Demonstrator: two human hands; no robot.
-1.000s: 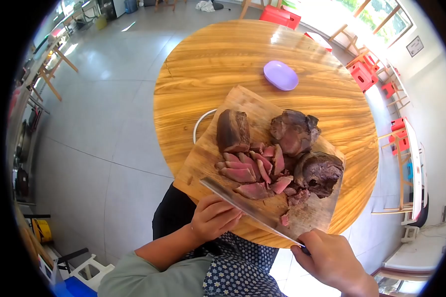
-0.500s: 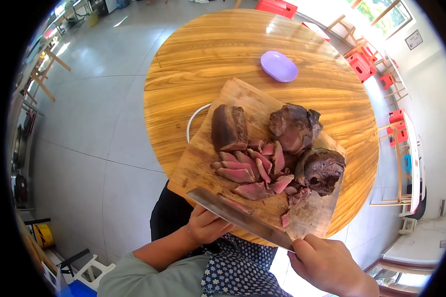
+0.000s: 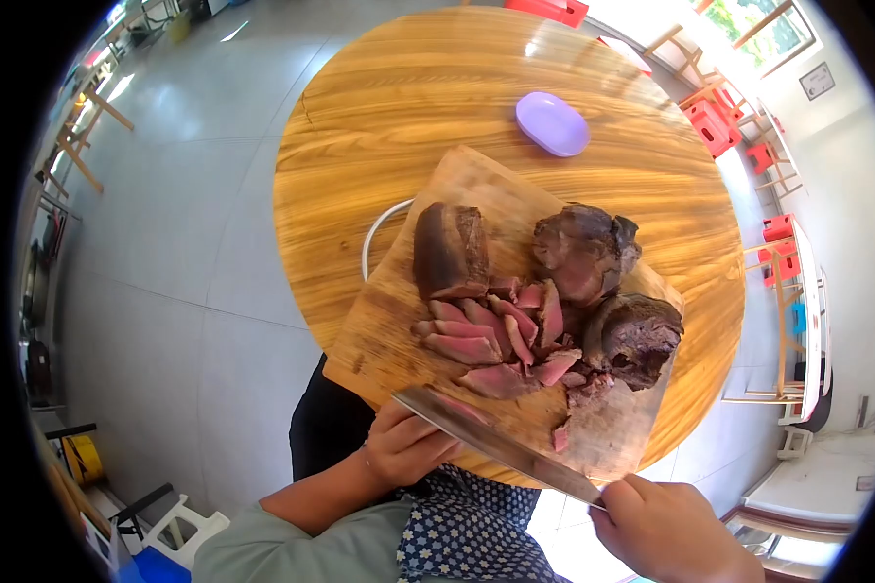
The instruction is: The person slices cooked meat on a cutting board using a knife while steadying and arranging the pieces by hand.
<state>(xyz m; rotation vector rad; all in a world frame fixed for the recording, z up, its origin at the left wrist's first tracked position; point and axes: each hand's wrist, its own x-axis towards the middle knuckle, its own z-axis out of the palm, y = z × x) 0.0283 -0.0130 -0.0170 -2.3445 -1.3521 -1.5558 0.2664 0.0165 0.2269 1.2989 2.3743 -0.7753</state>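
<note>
Hands apart: my right hand [image 3: 673,530] clamps the knife [image 3: 506,449], likely for control; my left hand [image 3: 408,447] curls beside it, grip hidden. Meat slices [image 3: 464,348] lie at the knife's twelve o'clock.

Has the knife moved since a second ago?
Yes: against the cutting board, the knife has shifted toward the board's near edge, away from the meat slices.

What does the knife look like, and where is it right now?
The knife has a long, broad, grey blade that looks like metal. It slants across the near edge of the wooden cutting board. The right hand grips it, hiding the handle. The left hand is close beside the blade's other end; whether they touch is unclear.
</note>
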